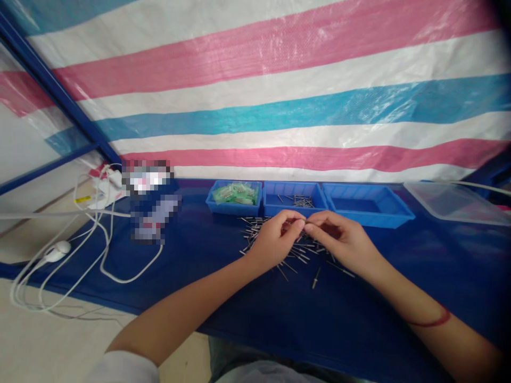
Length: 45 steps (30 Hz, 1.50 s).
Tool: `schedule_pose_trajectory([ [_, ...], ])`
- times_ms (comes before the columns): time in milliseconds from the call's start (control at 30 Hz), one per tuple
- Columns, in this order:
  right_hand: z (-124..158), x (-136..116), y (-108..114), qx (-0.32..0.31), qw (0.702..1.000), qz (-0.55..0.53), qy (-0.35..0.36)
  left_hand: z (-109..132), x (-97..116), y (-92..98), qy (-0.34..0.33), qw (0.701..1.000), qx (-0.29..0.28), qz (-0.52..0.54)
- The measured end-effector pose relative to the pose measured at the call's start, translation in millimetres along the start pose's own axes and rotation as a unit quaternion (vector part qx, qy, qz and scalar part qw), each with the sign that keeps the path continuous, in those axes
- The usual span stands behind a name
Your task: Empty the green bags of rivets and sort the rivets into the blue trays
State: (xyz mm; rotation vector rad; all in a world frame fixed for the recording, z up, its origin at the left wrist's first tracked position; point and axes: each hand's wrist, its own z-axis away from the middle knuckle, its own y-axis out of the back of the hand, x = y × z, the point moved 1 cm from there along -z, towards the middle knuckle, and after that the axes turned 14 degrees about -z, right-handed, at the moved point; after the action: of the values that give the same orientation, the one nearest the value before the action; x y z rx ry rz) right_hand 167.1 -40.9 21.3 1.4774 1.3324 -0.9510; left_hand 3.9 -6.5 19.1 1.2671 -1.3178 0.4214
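Observation:
My left hand (280, 236) and my right hand (343, 239) meet above a loose pile of pop rivets (301, 250) on the blue tabletop. Thumb and fingers of both hands are pinched together, fingertips almost touching. Whatever is between them is too small and covered to make out. Thin metal pins stick out of the pile on both sides of my left hand. One rivet (315, 278) lies apart, nearer to me, and another (341, 268) rests below my right hand.
Behind the pile stand three blue bins: one with green packets (235, 194), a middle bin (275, 198) with several rivets, and a right bin (367, 215). A clear plastic lid (447, 202) lies at right. White cables (106, 250) and blurred items (155, 218) are at left.

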Motion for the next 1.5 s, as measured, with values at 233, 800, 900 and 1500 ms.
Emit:
schedule_pose_trajectory([
  [233,-2.4,-2.3,3.2,-0.003,0.996,-0.053,-0.077,6.8,-2.8,0.6,0.034,0.996,0.005,0.082],
  [800,4.5,-1.3,3.7,-0.002,0.98,-0.123,-0.157,18.5,10.0,7.8,0.004,0.999,-0.025,-0.035],
  [900,4.3,-3.9,3.7,-0.008,0.987,-0.099,-0.126,17.9,9.3,9.0,0.022,0.998,-0.037,-0.041],
  [1500,11.1,-1.7,-6.2,-0.014,1.0,0.008,-0.002,17.8,10.4,15.9,-0.05,0.979,-0.091,-0.175],
])
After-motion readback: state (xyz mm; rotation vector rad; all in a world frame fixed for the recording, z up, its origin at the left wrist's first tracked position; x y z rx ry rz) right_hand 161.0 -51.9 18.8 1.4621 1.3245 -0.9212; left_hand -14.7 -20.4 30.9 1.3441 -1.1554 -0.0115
